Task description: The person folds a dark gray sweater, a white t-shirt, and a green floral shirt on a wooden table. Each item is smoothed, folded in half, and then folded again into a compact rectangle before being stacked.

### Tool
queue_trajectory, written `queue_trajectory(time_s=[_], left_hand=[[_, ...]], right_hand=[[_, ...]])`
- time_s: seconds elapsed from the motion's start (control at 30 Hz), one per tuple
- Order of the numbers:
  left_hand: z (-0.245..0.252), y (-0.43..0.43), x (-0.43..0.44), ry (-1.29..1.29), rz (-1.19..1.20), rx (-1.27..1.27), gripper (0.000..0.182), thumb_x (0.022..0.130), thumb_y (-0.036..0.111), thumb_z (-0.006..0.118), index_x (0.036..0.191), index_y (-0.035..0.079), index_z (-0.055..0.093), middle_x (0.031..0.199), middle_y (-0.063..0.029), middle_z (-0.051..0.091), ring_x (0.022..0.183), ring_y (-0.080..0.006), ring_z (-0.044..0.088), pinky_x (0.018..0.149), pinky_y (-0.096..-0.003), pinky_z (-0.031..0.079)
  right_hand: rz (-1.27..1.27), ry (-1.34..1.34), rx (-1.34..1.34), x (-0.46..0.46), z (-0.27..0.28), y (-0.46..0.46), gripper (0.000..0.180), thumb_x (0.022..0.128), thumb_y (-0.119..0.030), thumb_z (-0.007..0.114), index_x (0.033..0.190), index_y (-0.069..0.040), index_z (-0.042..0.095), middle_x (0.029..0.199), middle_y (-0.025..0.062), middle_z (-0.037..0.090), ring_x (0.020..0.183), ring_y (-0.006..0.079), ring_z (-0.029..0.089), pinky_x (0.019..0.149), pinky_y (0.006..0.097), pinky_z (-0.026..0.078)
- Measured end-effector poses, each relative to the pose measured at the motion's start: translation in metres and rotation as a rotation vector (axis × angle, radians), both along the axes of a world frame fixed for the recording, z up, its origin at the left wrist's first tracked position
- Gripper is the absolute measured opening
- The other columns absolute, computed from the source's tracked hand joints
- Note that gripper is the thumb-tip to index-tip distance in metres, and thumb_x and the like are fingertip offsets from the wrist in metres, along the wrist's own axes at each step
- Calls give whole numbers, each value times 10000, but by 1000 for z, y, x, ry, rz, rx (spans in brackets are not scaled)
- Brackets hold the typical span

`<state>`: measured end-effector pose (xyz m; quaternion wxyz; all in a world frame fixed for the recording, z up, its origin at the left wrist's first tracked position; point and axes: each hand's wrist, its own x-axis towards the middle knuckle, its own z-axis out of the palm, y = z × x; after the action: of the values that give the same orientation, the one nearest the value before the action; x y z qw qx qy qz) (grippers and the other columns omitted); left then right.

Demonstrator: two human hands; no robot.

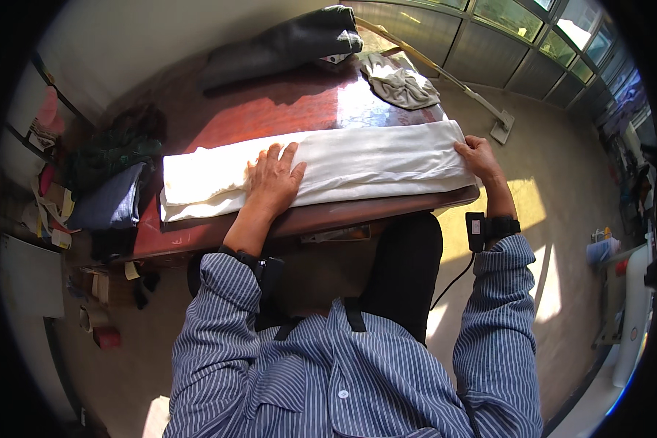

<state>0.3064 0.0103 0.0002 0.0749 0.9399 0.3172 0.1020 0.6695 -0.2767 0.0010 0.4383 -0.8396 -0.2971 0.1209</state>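
Note:
A long folded white cloth (372,159) lies along the front edge of a reddish-brown wooden table (263,117). My left hand (274,178) rests palm down on the cloth, left of its middle, with the fingers spread. At the cloth's right end, my right hand (477,157) pinches the edge between thumb and fingers, by the table's corner. Folded layers show along the near side of the cloth.
A dark rolled fabric (284,49) lies at the table's back, with a crumpled grey-beige cloth (399,82) to its right. Folded blue fabric (112,194) and dark green clothing (112,145) sit at the left. A long-handled flat mop (502,127) leans past the far right corner.

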Motion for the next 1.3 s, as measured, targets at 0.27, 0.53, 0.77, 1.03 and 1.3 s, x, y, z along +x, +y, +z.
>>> queue_trajectory(time_s=[0.27, 0.53, 0.77, 1.03, 1.3], left_hand=[[-6, 7, -2, -143, -72, -29, 496, 1004, 447, 537, 1401, 151, 572, 1447, -145, 519, 1375, -338, 450, 1143, -638, 301], [37, -37, 17, -693, -340, -895, 494, 1033, 391, 589, 1336, 1, 577, 1182, -139, 677, 1023, -225, 697, 868, -334, 557], [66, -66, 64, -516, -229, -1502, 555, 978, 513, 640, 1308, 75, 555, 1150, -103, 662, 902, -185, 672, 756, -338, 591], [64, -63, 81, -783, -122, -1488, 375, 926, 51, 607, 1280, -23, 508, 977, -127, 699, 743, -187, 715, 587, -292, 607], [84, -86, 96, -813, -294, -1379, 481, 942, 23, 616, 1393, -13, 454, 1017, -88, 687, 789, -155, 698, 645, -293, 605]], right_hand=[[-48, -410, -76, -77, 85, 36, 300, 880, -241, 723, 856, 50, 653, 795, 253, 652, 729, 409, 635, 701, 442, 505], [133, -416, 40, -141, 117, 77, 275, 880, -216, 729, 844, 43, 642, 819, 257, 652, 745, 420, 638, 710, 462, 505], [345, -142, 125, -183, 103, 102, 188, 928, -161, 656, 906, 25, 678, 816, 255, 682, 758, 418, 683, 691, 456, 530], [541, -538, 269, -284, 38, 61, 175, 897, -112, 664, 1050, -37, 621, 1005, 179, 651, 902, 379, 637, 802, 439, 526], [303, -513, 413, -202, 4, 122, 331, 868, -147, 667, 1174, -27, 625, 1106, 186, 655, 1047, 380, 620, 903, 450, 495]])
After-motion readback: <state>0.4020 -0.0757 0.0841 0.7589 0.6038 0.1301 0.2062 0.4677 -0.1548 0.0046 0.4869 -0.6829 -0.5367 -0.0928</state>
